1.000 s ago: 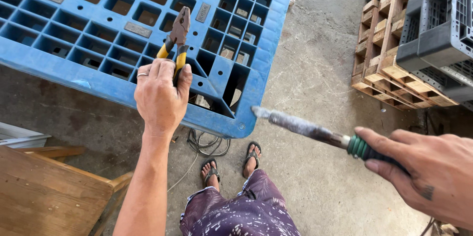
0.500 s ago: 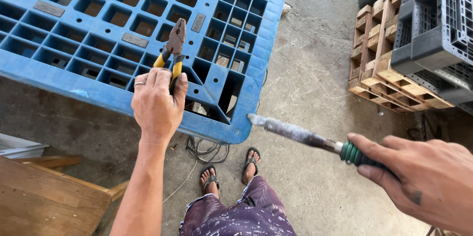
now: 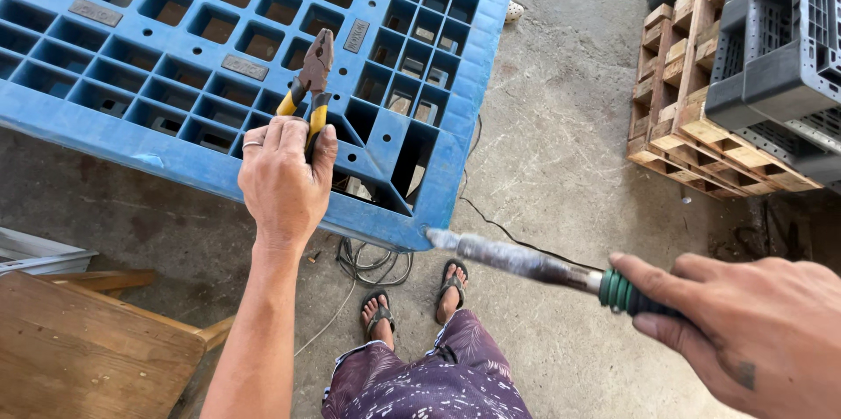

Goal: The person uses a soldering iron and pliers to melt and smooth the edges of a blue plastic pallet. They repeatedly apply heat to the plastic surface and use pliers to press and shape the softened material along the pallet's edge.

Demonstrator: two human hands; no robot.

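My left hand (image 3: 285, 183) is raised over the near edge of the blue pallet (image 3: 175, 42), fingers curled shut around the yellow handles of the pliers (image 3: 308, 86). The pliers point up and away from me, their rusty brown head lying over the pallet's grid of square cells, jaws closed as far as I can tell. A ring sits on one finger of that hand.

My right hand (image 3: 749, 331) is low at the right, wrapped around the green ribbed grip of an iron (image 3: 526, 261) — a long tool with a grey, crusted shaft. The fingers hold the grip tightly, forefinger stretched along it. The shaft runs left and slightly up, and its tip sits right at the pallet's near corner; I cannot tell whether it touches the plastic or only hovers beside it.

The pallet tilts across the upper left of the view, its underside ribs and openings showing near the corner. Below that corner a black cord (image 3: 377, 261) loops on the concrete floor (image 3: 561, 121) and trails off to the right. My feet in sandals (image 3: 416, 296) stand just under the corner, patterned shorts below them. At the lower left is a wooden board (image 3: 79, 358). At the upper right a wooden pallet (image 3: 692, 112) lies on the floor with grey pallets (image 3: 780, 51) stacked on it — well apart from both hands.
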